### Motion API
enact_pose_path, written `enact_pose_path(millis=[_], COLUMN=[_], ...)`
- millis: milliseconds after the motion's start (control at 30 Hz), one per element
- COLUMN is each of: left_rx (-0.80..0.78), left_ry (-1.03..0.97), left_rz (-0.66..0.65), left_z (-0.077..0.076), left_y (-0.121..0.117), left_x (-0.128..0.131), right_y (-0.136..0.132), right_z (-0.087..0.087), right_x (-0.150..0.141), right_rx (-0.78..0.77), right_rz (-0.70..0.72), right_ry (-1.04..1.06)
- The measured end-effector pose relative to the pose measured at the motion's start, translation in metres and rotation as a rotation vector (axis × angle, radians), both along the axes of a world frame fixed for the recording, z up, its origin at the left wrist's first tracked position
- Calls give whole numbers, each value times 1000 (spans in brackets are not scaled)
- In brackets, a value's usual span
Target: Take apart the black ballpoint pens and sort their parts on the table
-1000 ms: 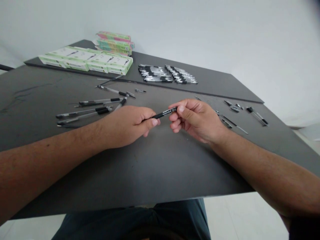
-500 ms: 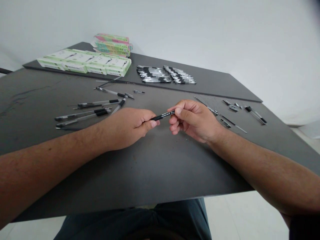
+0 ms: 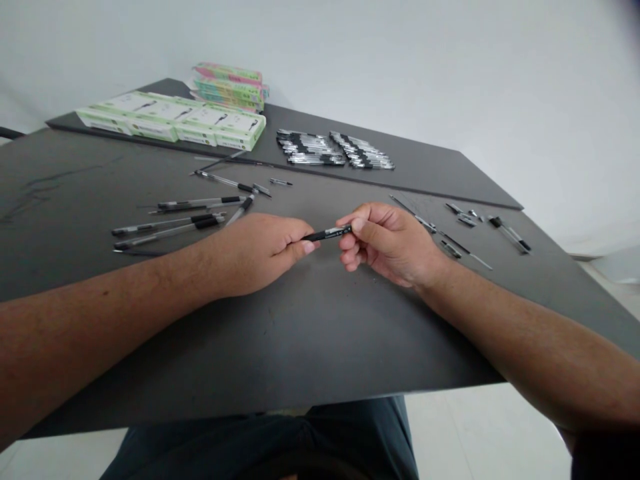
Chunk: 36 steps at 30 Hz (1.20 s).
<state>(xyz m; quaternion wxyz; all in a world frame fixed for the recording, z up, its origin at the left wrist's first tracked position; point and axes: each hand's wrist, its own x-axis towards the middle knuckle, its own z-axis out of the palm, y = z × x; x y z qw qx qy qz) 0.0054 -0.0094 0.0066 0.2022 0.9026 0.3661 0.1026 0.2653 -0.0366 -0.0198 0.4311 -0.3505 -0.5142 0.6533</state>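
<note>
Between my two hands a black pen [image 3: 327,234] with small white lettering is held roughly level above the grey table. My left hand [image 3: 267,253] is closed around one end, hiding that part in the palm. Thumb and forefinger of my right hand [image 3: 385,240] pinch the other end, with its remaining fingers curled beneath. Left of my left hand lie several clear pens with black grips [image 3: 170,225]. Beyond my right hand are thin refills [image 3: 465,249] and a loose pen cap [image 3: 451,249].
On the raised back ledge stand green-white pen boxes [image 3: 195,127], a stack of colourful packets [image 3: 230,87] and two groups of pens [image 3: 310,148]. At right lie small clear parts [image 3: 465,215] and clear barrels with black grips [image 3: 510,235]. The table's front edge [image 3: 260,413] is near my lap.
Both hands keep hold of the pen in nearly the same place. Its lettering shows differently, so the pen has turned a little. The view shifts slightly.
</note>
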Motion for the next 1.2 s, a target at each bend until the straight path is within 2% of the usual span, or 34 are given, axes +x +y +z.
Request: enact_pose_path(millis=[133,300,600,767,900,1033,1133,1200], left_rx=[-1,32,45,72,112,136,135,123], left_ry=[23,47,75,111,160,183,176,166], left_rz=[3,6,2,-7,11,12,-1,-14], left_z=[0,0,-5,-9,-9,-9,-9,-7], left_y=[0,-2,0,1,-3,-9,-10,-10], left_x=[0,1,1,1,5,8,8,6], right_y=[0,-1,0,0,-5,-10,-11,-11], right_z=[0,0,-2,-4,-3,0,1,1], right_x=[1,4,3,-2,-8,-12,-13,-11], right_rx=[115,285,213,206,285,471,556,533], right_rz=[3,-72,-14,-23,-92,-191,-211,-160], right_ry=[-82,-255,-206,-260,-416,-661,-693,-631])
